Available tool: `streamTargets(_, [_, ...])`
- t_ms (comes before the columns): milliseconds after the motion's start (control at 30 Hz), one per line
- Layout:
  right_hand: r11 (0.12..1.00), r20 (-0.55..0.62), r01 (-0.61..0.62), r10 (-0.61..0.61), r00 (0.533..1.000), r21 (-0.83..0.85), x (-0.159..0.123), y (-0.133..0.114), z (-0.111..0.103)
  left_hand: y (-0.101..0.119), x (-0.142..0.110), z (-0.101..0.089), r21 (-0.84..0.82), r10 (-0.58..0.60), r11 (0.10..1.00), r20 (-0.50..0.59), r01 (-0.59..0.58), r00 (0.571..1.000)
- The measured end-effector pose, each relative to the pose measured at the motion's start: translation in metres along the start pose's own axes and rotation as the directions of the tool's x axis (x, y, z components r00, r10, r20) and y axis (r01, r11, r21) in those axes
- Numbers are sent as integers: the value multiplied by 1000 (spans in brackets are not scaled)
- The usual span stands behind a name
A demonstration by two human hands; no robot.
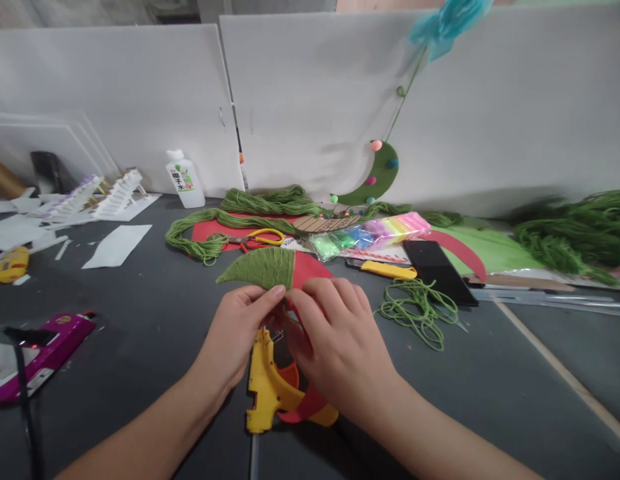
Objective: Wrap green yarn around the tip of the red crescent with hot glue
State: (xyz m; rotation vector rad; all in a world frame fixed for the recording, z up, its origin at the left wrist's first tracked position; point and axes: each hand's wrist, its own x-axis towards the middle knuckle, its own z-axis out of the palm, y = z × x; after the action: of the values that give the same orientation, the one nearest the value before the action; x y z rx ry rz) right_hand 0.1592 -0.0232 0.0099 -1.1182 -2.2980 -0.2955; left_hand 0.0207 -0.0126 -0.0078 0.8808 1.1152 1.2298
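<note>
A red crescent cutout [310, 267] is raised over the table, its left part wound closely with green yarn [265, 267]. My left hand [243, 323] pinches its lower edge beside the wound part, thumb on top. My right hand [335, 333] is closed against the same edge, fingertips meeting the left ones; what they pinch is hidden. The crescent's red lower end [310, 405] shows below my right hand. Under both hands lies a yellow hot glue gun [263, 393]. A loose tangle of green yarn [417, 310] rests to the right.
Behind are yellow-handled scissors [267, 235], a yellow utility knife [387, 269], a black phone [440, 273], bagged colourful pom-poms [370, 237] and green yarn skeins [270, 200]. A white bottle [185, 180] stands near the white boards. A purple glue gun [55, 350] lies left.
</note>
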Motion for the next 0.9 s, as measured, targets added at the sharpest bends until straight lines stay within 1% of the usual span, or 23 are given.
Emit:
streamTargets(67, [1000,13,22,-22,1000,-22,-1,1,2,-1,0,1,2,0,1000,-4,0,1000])
streamTargets(167, [998,39,25,-27,999,63,-3,3,7,-1,-3,1,-5,-15,1000,26,15,1000])
streamTargets(233, [979,28,-20,15,999,202,-4,5,8,2,-6,0,40,0,999,62,-2,998])
streamTargets(267, [953,30,-65,58,998,295,-4,6,7,4,-7,-1,90,26,995,65,-31,998])
streamTargets(300, [909,45,-131,124,991,396,-3,7,5,6,-9,-2,151,67,986,61,-75,996])
streamTargets(333, [840,78,-213,201,976,499,-1,8,2,9,-10,-3,216,117,968,66,-128,991])
streamTargets(367, [745,131,-302,281,951,595,1,9,-1,11,-10,-5,280,173,941,76,-188,982])
streamTargets(433, [502,281,-462,395,875,732,6,12,-8,15,-9,-9,354,269,879,181,-318,946])
streamTargets(467, [377,360,-518,415,835,768,9,14,-12,16,-7,-11,393,319,841,194,-371,928])
streamTargets(500, [264,434,-562,413,800,784,11,15,-14,17,-4,-13,440,375,809,125,-390,919])
streamTargets(533, [173,496,-594,398,772,785,14,15,-17,18,-2,-14,454,401,809,37,-373,915])
streamTargets(567, [106,546,-622,382,746,776,15,16,-18,18,1,-15,429,402,833,-35,-350,915])
streamTargets(600, [57,583,-643,366,725,764,16,16,-19,18,2,-16,367,365,874,-62,-318,929])
streamTargets(633, [24,609,-657,351,711,753,17,15,-20,19,3,-16,277,286,923,-29,-268,958])
streamTargets(667, [6,622,-663,339,706,749,17,15,-20,19,3,-15,184,199,962,36,-202,979])
streamTargets(700, [1,622,-660,334,708,751,17,14,-20,20,2,-14,106,120,986,114,-132,986])
streamTargets(733, [3,615,-653,330,716,758,16,14,-20,20,1,-13,51,62,996,176,-72,982])
streamTargets(767, [18,605,-644,327,726,764,16,14,-19,20,-1,-11,17,28,999,209,-32,977])
streamTargets(833, [97,583,-643,339,739,759,16,16,-19,20,-4,-10,-11,25,1000,191,-24,981])
streamTargets(900, [173,578,-658,353,736,733,16,19,-20,20,-5,-10,-5,30,1000,156,-30,987])
